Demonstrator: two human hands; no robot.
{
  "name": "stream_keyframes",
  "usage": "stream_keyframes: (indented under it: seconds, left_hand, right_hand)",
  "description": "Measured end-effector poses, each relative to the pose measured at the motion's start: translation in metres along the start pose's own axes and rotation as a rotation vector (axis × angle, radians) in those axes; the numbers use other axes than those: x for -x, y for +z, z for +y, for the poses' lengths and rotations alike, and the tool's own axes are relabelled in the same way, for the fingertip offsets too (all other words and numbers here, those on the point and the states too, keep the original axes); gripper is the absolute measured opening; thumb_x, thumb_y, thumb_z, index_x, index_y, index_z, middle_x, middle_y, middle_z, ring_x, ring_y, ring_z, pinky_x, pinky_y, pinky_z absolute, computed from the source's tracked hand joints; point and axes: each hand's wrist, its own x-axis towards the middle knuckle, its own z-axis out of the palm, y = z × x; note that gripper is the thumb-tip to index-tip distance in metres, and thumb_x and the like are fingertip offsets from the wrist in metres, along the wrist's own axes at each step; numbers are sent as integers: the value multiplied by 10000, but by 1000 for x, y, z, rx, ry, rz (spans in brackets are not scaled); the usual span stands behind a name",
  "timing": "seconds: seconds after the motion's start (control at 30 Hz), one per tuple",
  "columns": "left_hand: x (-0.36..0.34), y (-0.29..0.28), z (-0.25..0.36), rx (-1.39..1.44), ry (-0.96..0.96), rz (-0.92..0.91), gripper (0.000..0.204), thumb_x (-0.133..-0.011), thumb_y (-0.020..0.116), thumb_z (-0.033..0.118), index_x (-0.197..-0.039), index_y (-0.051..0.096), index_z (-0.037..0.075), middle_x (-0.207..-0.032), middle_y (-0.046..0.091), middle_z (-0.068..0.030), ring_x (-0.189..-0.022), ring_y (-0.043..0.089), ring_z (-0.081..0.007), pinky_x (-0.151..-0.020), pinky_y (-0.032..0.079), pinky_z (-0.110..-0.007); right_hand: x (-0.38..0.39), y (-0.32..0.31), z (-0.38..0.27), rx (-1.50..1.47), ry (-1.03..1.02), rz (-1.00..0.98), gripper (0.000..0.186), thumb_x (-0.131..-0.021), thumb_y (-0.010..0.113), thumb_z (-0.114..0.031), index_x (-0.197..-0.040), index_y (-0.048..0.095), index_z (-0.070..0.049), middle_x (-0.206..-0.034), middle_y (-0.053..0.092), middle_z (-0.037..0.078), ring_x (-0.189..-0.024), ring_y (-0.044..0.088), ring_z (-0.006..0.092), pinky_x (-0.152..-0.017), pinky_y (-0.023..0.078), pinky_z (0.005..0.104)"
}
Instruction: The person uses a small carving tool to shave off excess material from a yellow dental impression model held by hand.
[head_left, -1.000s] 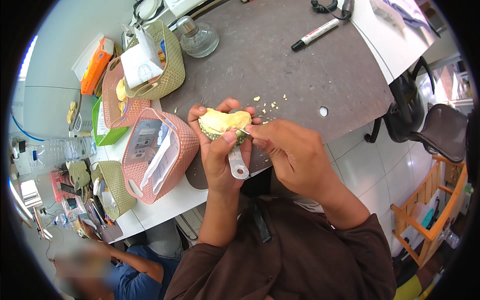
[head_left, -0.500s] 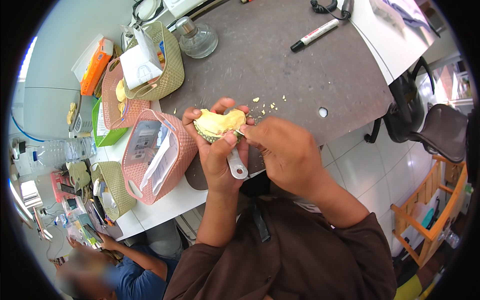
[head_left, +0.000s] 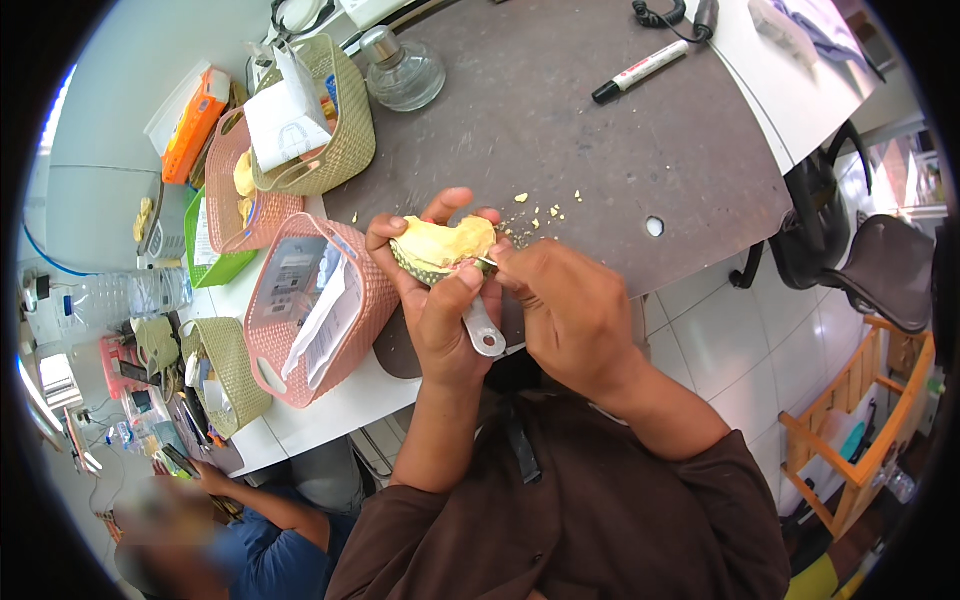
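My left hand (head_left: 445, 318) is closed around a metal dental impression tray, its flat handle (head_left: 484, 328) with a hole pointing down towards me. White-speckled green material (head_left: 418, 266) lines the tray, and a yellow plaster cast (head_left: 440, 243) with a rough, curved top sits in it. In my right hand (head_left: 575, 310) a thin metal tool (head_left: 487, 261) is pinched, its tip against the cast's near right edge; the fingers hide the rest, so its kind is unclear. Yellow crumbs (head_left: 537, 212) lie on the dark board just beyond.
A pink basket (head_left: 375, 315) with papers stands close to my left hand. Behind it are an olive basket (head_left: 350, 150), another pink basket (head_left: 225, 170) and a glass bottle (head_left: 408, 80). A marker (head_left: 640, 72) lies on the dark board (head_left: 560, 130). Another person (head_left: 270, 540) sits at lower left.
The whole view has shifted slightly. Both hands keep their grip on the tray and the tool; the right hand has tilted a little lower at the cast's edge.
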Motion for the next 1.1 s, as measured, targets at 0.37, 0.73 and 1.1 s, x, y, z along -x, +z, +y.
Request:
stream_keyframes:
  seconds: [0.37,0.73,1.1]
  left_hand:
    - [-3,2,5,52,-45,-52,758,-828,700,15,-1436,290,207,-1512,374,-262,-1196,599,-295,-942,557,-400]
    - [2,3,-7,-370,140,-136,652,-877,743,67,-1378,336,158,-1433,448,-191,-1145,568,-203,-915,537,-340]
    - [3,-1,-10,-214,114,-51,308,-1022,514,264,-1279,380,158,-1302,498,-171,-1101,614,-305,-849,586,-448]
  right_hand:
    - [-9,-52,-4,-84,189,-229,277,-902,755,-175,-1151,674,-84,-934,704,93,-751,696,286,-630,535,408]
    - [-18,-58,2,-207,193,-320,538,-876,753,-87,-1395,614,-75,-1140,603,143,-854,589,269,-767,520,375]
    - [0,-48,-21,-47,-38,-113,343,-839,679,66,-1159,736,-42,-918,650,80,-753,658,213,-647,542,327]
